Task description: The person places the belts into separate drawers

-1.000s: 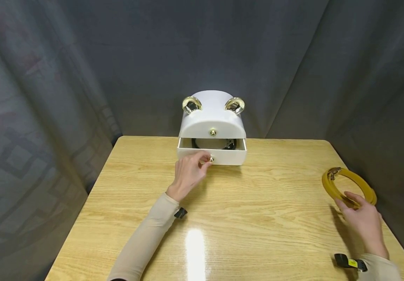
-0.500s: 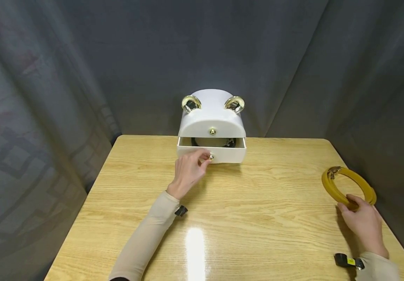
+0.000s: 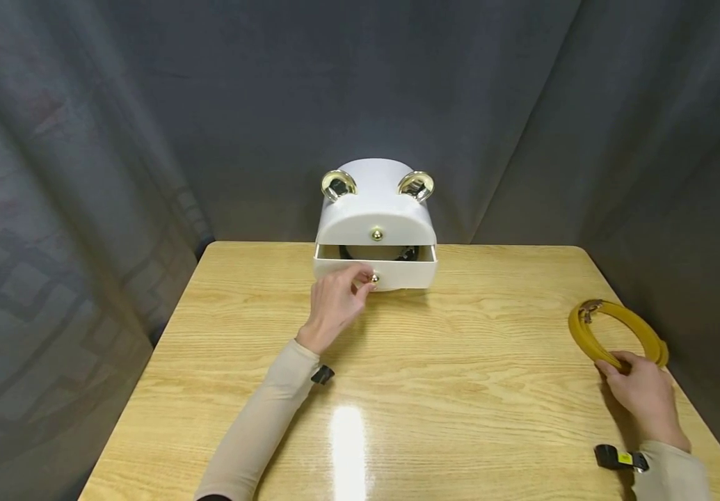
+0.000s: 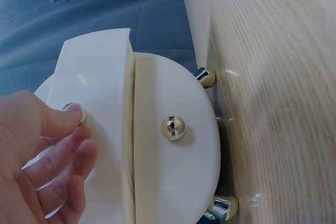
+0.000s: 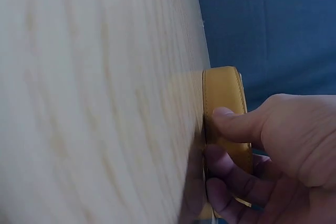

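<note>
Drawn in closer since a second ago — the thumb and fingers of your right hand [image 3: 644,396] now clasp the near side of the yellow belt [image 5: 223,90], the thumb flat on its outer face. Your left hand [image 3: 334,306] pinches the gold lower knob [image 3: 375,278] between thumb and finger, as it did then, its other fingers loosely bent; the gap above the drawer [image 3: 406,275] looks slightly narrower.

Coiled in a ring, the belt sits near the table's right edge, with metal fittings at its far left and a line of stitching along its rim, well apart from the box. The drawer juts partway out of the white box [image 3: 375,189], showing a dark coil [image 3: 408,253] inside. Above it, the upper knob [image 4: 173,128] sits on a rounded front that is fully in, and two gold ears [image 3: 338,185] stand from the curved top.

Pale sleeves [image 3: 291,390] cover your forearms, each with a small black device [image 3: 610,457] at the wrist — the right one bearing a yellow label. Beneath everything lies the wood-grain table [image 3: 460,383], a bright glare toward your side. Behind it hangs a curtain [image 3: 366,83], grey from your head camera, bluer from your wrists.
</note>
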Demonstrator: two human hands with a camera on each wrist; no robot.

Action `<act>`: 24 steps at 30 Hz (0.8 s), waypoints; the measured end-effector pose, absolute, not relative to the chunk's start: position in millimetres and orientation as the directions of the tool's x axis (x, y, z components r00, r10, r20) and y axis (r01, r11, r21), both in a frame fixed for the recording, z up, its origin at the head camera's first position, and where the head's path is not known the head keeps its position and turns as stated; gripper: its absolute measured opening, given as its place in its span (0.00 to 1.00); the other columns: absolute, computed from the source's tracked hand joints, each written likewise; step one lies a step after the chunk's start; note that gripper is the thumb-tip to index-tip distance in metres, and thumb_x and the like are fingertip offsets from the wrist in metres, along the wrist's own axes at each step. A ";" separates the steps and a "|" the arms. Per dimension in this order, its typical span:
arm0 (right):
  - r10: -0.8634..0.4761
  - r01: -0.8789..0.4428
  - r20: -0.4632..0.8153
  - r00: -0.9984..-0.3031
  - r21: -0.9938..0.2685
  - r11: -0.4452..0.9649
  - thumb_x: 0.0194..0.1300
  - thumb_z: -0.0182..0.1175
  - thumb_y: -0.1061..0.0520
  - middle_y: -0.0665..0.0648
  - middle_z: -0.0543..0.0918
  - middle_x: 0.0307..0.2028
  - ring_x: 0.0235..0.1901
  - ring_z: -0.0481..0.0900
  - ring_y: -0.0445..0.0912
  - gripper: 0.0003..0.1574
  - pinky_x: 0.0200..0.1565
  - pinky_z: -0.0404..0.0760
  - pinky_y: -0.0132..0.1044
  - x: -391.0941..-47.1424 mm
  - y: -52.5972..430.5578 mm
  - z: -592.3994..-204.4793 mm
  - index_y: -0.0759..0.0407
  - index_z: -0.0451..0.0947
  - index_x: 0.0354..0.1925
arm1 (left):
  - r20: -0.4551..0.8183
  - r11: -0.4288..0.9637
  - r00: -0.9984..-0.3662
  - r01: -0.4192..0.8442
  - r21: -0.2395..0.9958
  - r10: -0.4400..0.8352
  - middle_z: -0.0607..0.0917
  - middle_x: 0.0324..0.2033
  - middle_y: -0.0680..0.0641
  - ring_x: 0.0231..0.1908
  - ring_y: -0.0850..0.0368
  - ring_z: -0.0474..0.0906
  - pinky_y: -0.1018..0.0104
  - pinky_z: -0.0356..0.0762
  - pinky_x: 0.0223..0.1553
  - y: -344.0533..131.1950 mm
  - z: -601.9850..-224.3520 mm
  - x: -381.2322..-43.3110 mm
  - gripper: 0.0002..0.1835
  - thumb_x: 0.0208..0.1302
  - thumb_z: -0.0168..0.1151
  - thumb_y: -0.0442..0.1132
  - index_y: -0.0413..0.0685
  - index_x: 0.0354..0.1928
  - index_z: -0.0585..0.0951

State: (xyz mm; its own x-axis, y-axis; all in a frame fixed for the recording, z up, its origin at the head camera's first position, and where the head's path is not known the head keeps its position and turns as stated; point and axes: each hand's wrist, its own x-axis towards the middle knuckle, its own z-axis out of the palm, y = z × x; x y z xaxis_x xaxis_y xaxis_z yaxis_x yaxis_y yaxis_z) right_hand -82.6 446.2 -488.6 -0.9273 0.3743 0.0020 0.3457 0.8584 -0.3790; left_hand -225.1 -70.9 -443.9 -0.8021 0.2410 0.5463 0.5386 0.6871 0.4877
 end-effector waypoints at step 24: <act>0.316 0.285 0.032 -0.948 -0.352 0.891 0.79 0.60 0.45 0.86 0.80 0.54 0.47 0.78 0.81 0.35 0.44 0.76 0.70 -79.7 442.4 -485.5 0.78 0.76 0.61 | 0.546 0.687 -0.804 0.535 0.491 0.235 0.95 0.38 0.54 0.26 0.62 0.84 0.69 0.72 0.24 -70.1 -443.6 -228.3 0.10 0.66 0.75 0.42 0.54 0.48 0.88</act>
